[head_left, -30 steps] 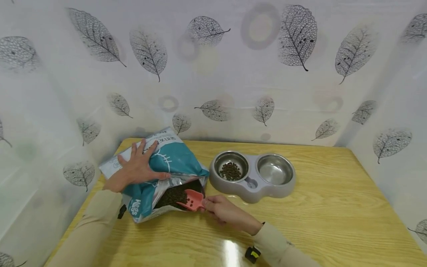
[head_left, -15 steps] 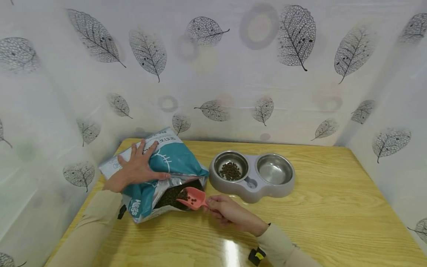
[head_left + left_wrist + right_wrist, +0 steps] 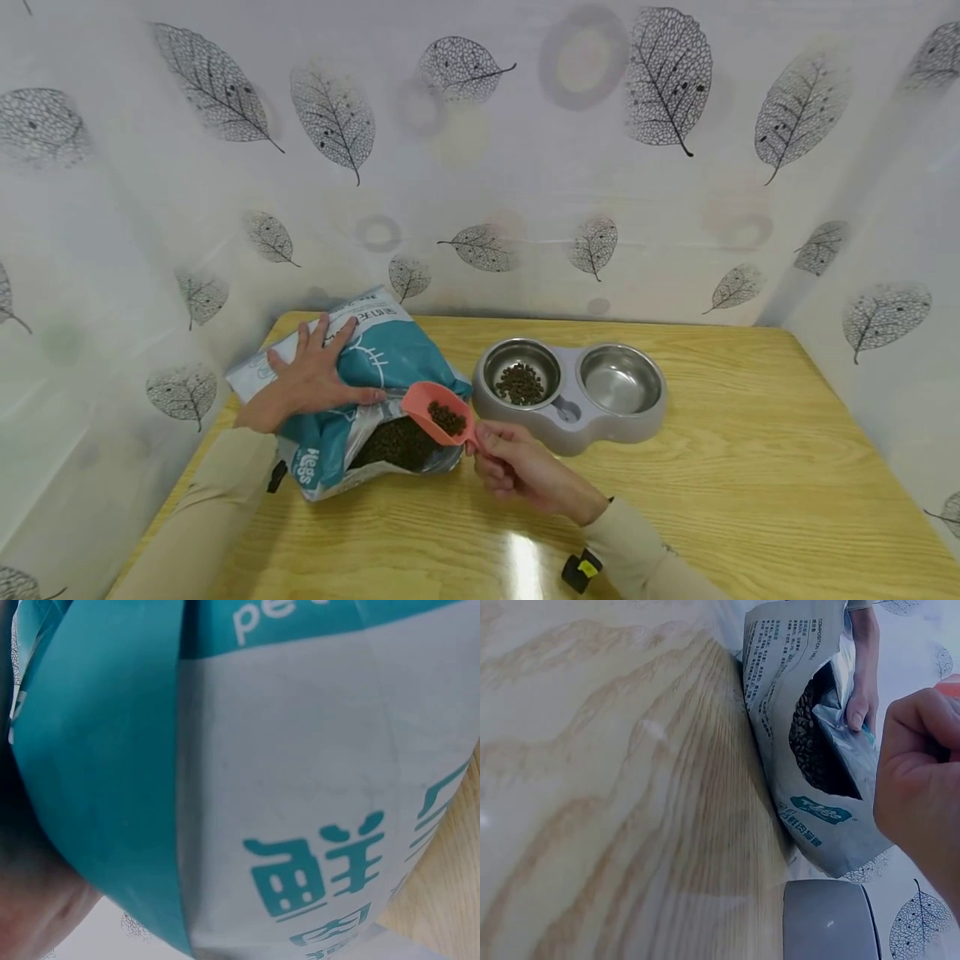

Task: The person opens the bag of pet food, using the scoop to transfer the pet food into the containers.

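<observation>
Head view: pink scoop [image 3: 420, 402], handle gripped by R hand [image 3: 532, 471], has come up out of bag [image 3: 401, 350] vs prev. frames w/ kibble [image 3: 447, 418] aboard, so scooping looks done. Now over bag mouth's R side in view, long axis diag., lip pointing up-L, handle down-R; L hand [image 3: 315, 377] splayed on bag.

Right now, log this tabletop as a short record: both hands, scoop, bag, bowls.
Left hand: spread on the bag
Right hand: fingers gripping the scoop by its handle
Scoop: pink, brown pellets in it; overlaps the bag's mouth in the head view
Bag: teal and white, mouth open, pellets inside
Bowl nearer the bag: metal, some pellets
Farther bowl: metal, no pellets visible
Bowl stand: grey, on wood-grain table
</observation>
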`<state>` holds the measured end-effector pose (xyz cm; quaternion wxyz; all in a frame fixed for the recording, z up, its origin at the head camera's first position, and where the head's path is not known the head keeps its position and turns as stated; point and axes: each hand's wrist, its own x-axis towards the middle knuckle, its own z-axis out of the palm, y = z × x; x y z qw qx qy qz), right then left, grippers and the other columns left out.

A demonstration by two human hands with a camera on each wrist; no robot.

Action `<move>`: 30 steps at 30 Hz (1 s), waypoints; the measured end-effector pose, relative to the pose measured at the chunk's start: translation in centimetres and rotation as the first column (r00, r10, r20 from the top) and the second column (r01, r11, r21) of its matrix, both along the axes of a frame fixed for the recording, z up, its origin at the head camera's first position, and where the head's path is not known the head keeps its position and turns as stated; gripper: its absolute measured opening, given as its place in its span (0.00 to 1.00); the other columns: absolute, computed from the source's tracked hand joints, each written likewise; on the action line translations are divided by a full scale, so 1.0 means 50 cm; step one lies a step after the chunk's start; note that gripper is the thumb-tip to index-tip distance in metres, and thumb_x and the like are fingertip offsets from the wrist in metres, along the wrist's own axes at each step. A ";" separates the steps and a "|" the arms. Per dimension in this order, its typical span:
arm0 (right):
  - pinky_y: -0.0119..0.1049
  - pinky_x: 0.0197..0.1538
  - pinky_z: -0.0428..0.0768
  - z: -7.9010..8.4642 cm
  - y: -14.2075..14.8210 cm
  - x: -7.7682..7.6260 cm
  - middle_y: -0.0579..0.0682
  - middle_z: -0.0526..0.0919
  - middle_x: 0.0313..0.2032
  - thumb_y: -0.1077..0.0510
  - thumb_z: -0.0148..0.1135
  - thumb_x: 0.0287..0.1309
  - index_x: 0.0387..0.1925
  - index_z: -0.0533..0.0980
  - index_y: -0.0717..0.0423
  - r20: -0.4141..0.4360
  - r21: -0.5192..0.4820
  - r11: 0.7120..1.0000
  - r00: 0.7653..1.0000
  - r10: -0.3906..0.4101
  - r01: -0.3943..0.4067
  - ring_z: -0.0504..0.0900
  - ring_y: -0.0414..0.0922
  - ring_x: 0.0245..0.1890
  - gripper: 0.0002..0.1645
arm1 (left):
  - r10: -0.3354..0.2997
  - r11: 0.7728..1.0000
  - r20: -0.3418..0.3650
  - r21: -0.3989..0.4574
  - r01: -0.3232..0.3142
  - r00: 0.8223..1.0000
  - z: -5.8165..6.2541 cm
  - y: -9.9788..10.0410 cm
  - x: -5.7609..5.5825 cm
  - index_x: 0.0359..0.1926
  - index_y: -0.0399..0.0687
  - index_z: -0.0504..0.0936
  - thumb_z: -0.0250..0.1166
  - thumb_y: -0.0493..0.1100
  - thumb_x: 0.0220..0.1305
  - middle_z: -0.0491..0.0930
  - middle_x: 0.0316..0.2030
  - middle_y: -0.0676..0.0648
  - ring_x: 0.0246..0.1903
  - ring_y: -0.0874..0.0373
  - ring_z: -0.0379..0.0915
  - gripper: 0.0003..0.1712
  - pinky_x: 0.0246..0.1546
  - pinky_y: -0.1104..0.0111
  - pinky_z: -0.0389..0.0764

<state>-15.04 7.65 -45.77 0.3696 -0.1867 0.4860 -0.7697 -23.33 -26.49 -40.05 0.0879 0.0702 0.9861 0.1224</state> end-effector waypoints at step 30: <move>0.34 0.31 0.65 0.032 0.125 -0.080 0.46 0.73 0.19 0.56 0.61 0.71 0.35 0.84 0.59 -0.845 0.476 0.274 0.521 -0.119 0.836 0.68 0.41 0.24 0.12 | 0.000 1.000 -0.001 -0.003 0.000 1.000 -0.002 -0.004 -0.001 0.84 0.54 0.40 0.66 0.83 0.46 0.31 0.81 0.29 0.77 0.21 0.23 0.76 0.57 0.14 0.32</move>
